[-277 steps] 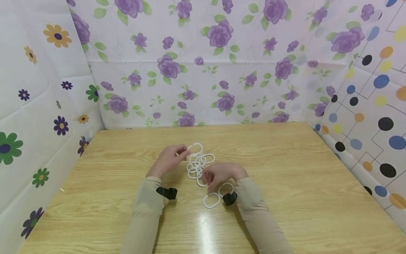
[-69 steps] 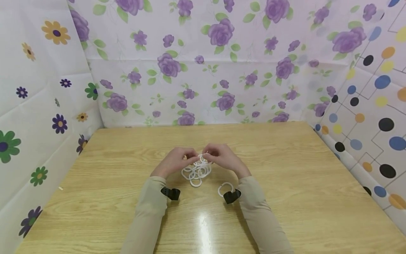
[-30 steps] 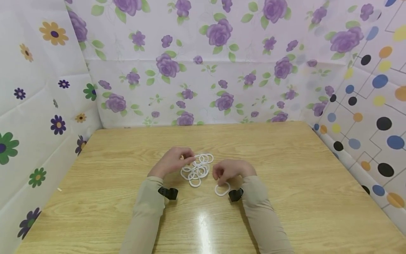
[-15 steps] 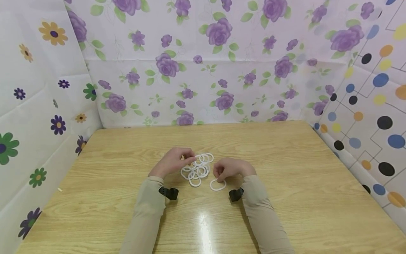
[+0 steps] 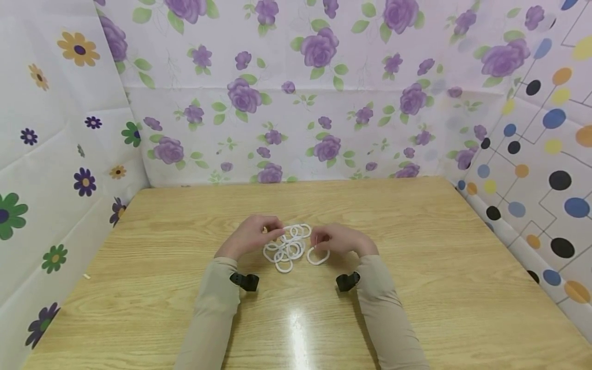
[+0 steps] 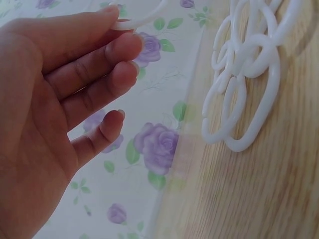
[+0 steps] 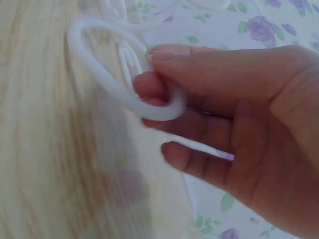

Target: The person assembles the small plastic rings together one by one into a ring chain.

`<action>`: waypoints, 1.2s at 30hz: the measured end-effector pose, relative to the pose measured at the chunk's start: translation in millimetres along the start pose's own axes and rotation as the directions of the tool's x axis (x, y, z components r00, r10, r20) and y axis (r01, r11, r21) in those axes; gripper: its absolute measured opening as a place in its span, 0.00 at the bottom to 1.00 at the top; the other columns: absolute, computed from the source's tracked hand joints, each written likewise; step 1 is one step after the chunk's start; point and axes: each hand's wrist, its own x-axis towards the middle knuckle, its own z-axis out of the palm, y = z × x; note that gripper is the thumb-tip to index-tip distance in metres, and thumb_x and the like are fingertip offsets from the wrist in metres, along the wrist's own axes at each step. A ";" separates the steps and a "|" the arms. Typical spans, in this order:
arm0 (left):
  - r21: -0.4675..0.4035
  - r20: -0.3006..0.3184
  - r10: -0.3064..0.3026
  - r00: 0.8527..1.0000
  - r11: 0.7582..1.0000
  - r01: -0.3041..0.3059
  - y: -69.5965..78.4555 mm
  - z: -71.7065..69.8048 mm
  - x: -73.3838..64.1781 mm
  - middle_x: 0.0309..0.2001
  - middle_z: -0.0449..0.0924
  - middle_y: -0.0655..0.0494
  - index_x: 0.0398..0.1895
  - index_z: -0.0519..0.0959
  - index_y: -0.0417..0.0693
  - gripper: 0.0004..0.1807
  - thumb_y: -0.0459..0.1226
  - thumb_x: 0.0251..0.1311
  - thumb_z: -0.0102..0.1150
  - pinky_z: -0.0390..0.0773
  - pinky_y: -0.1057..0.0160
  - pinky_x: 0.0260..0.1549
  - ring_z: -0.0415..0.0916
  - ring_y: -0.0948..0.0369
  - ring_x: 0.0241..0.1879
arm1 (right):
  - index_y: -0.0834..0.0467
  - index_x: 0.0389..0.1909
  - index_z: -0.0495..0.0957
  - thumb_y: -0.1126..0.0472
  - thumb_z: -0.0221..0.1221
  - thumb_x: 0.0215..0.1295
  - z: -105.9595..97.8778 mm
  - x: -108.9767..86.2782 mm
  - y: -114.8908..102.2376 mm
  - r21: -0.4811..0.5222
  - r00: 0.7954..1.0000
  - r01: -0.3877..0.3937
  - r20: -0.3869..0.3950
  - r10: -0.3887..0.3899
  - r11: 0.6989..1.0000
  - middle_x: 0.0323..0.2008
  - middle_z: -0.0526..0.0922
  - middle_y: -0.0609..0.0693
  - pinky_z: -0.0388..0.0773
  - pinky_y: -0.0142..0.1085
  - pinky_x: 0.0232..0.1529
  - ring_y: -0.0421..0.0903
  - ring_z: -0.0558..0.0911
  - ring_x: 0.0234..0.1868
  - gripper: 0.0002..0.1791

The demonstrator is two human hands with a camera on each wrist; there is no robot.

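Note:
A chain of white plastic C-shaped links (image 5: 284, 271) lies bunched on the wooden table, its joined loops large in the left wrist view. At the far end of it my left hand (image 5: 252, 237) pinches one white link (image 6: 142, 21) between thumb and index finger, the other fingers loosely bent. To the right of the bunch, my right hand (image 5: 342, 239) holds a single loose link (image 7: 102, 77) by thumb and fingers. That link hangs tilted toward the chain, its gap near the thumb tip; part of it is hidden behind the fingers.
The wooden table (image 5: 439, 288) spreads out around both hands. Behind it hangs a cloth (image 5: 287, 128) with purple roses, and patterned cloths close off the left and right sides. A small pale scrap (image 5: 86, 276) lies near the left edge.
My right hand has picked the last loose link off the table and moved it up and left toward the bunch. Earlier, another loose link went to the chain. The left hand stays almost still.

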 end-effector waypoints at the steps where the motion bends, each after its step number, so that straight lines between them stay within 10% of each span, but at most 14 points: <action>1: 0.004 -0.002 0.000 1.000 1.000 0.000 0.0 -0.4 -0.2 0.30 0.82 0.57 0.40 0.83 0.47 0.11 0.44 0.67 0.56 0.72 0.63 0.33 0.73 0.64 0.29 | 0.56 0.36 0.78 0.64 0.57 0.68 -1.1 -0.1 -0.1 -0.001 1.000 0.012 -0.016 -0.012 1.000 0.32 0.79 0.45 0.71 0.32 0.40 0.40 0.73 0.34 0.02; 22: -0.025 0.034 0.020 0.999 0.999 -0.019 1.0 1.7 2.1 0.31 0.83 0.53 0.39 0.82 0.47 0.10 0.43 0.67 0.57 0.75 0.64 0.34 0.74 0.65 0.30 | 0.56 0.38 0.80 0.61 0.60 0.67 -11.6 -2.1 -27.1 0.130 0.961 0.185 -0.230 -0.152 0.974 0.33 0.84 0.49 0.77 0.33 0.38 0.47 0.81 0.35 0.03; 36: -0.026 0.089 0.025 0.996 0.999 -0.022 7.8 2.9 2.9 0.31 0.82 0.54 0.39 0.82 0.45 0.10 0.41 0.68 0.55 0.75 0.64 0.33 0.75 0.63 0.30 | 0.57 0.43 0.78 0.63 0.60 0.66 -0.9 9.5 -33.9 -0.005 0.945 0.115 -0.309 -0.111 0.993 0.29 0.83 0.48 0.76 0.31 0.34 0.38 0.78 0.30 0.07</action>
